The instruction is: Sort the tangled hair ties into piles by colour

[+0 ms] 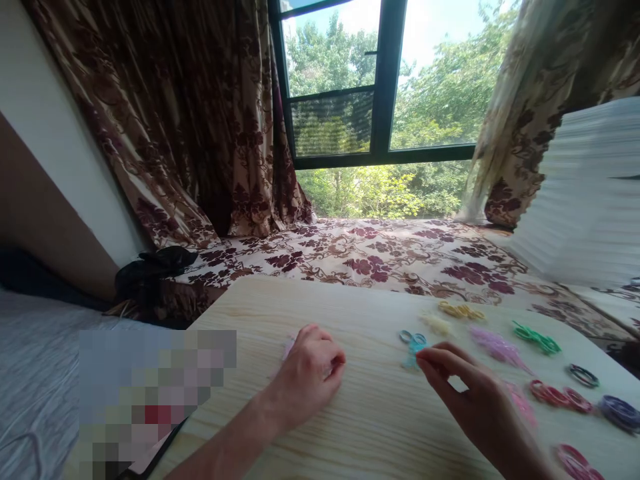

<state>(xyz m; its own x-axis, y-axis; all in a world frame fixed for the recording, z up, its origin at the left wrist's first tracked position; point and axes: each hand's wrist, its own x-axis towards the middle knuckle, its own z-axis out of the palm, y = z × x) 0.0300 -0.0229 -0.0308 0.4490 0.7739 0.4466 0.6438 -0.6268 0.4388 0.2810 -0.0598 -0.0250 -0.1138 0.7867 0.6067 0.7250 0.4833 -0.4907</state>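
Note:
My left hand (313, 363) hovers over or rests on the wooden tabletop, fingers curled and thumb against the index finger; anything inside is hidden. A pale pink bundle (289, 347) peeks out behind it, partly covered. My right hand (463, 380) pinches thumb and index finger together at the edge of a small group of blue and teal hair ties (416, 343). Whether a tie sits between those fingertips is too fine to make out. Beyond and beside the right hand lie purple ties (497, 347), pale yellow ties (436, 323) and pink ties (520, 403), the last partly hidden.
Further right on the table (240, 373) are yellow ties (461, 310), green ties (537, 338), a dark ring (583, 375), red ties (560, 395) and dark purple ties (620, 412). A pixelated patch covers the left edge. Behind stands a floral-covered window ledge (370, 250).

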